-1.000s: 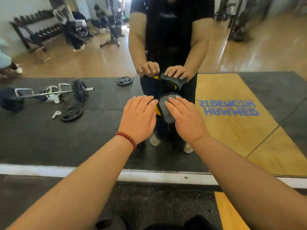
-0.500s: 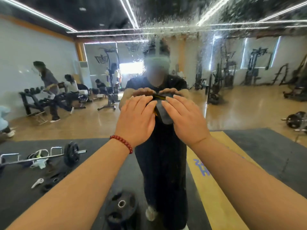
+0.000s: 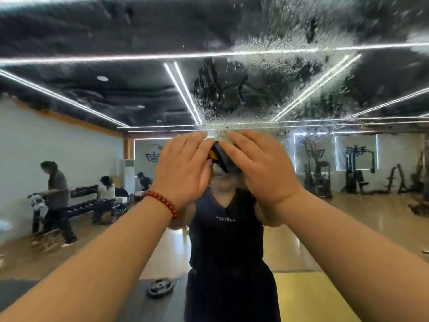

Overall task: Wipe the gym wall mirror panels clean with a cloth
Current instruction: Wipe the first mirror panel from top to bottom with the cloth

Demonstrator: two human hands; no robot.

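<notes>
The wall mirror (image 3: 348,205) fills the view and reflects the gym and me. Both hands press a dark grey cloth with a yellow edge (image 3: 220,156) flat against the glass at head height. My left hand (image 3: 183,168), with a red bead bracelet at the wrist, covers the cloth's left part. My right hand (image 3: 257,168) covers its right part. Only a small strip of cloth shows between them. Above the hands, the upper mirror is covered in wet droplets and smears (image 3: 267,84).
All else is reflection: people by a dumbbell rack (image 3: 76,203) at left, weight machines (image 3: 357,173) at right, a weight plate (image 3: 161,287) on the dark mat, and a yellow floor area (image 3: 308,296) below right.
Both hands have slid the cloth up the mirror from near floor level to head height, and the view has tilted up to the wet upper glass.
</notes>
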